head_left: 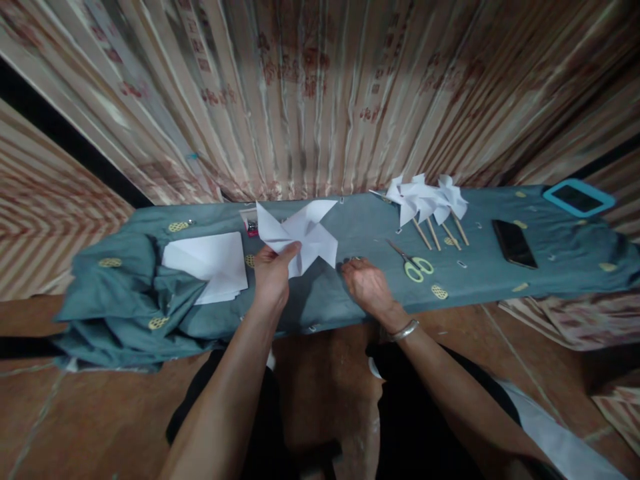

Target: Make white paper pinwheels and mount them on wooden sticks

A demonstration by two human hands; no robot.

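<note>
My left hand (274,270) pinches a white paper pinwheel (317,241) near its centre, thumb on top, with its folded blades spread out above the cloth. To the right of it, my right hand (367,285) rests low on the cloth with its fingers curled together. Whatever its fingertips hold, if anything, is hidden. Green-handled scissors (414,265) lie to the right of that hand, blades pointing away to the left. A stack of white paper (213,263) lies left of my left hand, partly under a fold of cloth. Behind the held pinwheel is a small packet (250,223) with something red in it.
Several finished pinwheels (425,200) on wooden sticks lie at the back right. A dark phone (514,244) and a blue-framed tablet (577,199) lie farther right. Green cloth (350,220) covers the narrow table and bunches up at left. Patterned curtains (320,100) hang behind.
</note>
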